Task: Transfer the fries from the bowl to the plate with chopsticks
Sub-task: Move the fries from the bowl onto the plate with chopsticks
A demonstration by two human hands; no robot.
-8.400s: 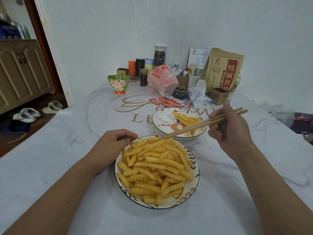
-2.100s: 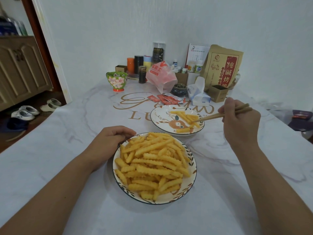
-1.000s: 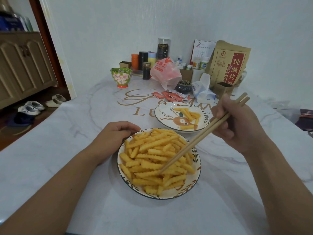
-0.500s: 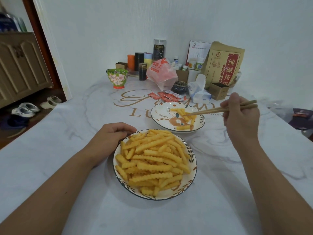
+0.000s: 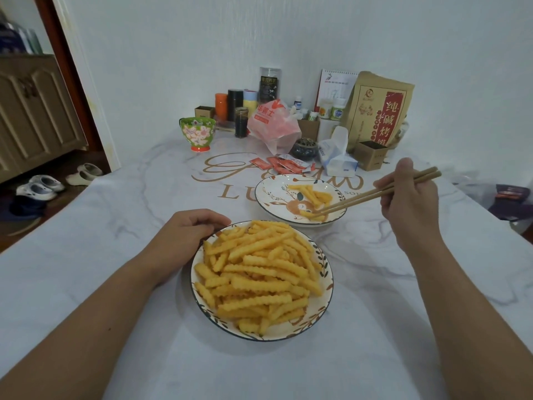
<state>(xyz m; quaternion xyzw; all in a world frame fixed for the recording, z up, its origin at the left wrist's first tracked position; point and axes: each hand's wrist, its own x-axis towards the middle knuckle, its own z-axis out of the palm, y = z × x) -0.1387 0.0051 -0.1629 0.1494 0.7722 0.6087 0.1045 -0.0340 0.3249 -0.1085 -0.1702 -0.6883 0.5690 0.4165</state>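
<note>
Right hand (image 5: 409, 209) grips the chopsticks (image 5: 375, 193), fingers curled round the upper ends. Tips reach down-left into the plate (image 5: 268, 194), closed on a fry (image 5: 313, 215) at its near side, beside a few fries already lying there. Plate sits just beyond the bowl (image 5: 326, 272), left of the right hand. Bowl heaped with fries (image 5: 259, 272). Left hand (image 5: 184, 238) rests against the bowl's far-left rim, fingers curled at the edge. All on a white marble table (image 5: 86, 255)

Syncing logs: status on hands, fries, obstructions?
Left hand steadies bowl. Right hand grips chopsticks, tips at fry on plate. Nothing blocking.
</note>
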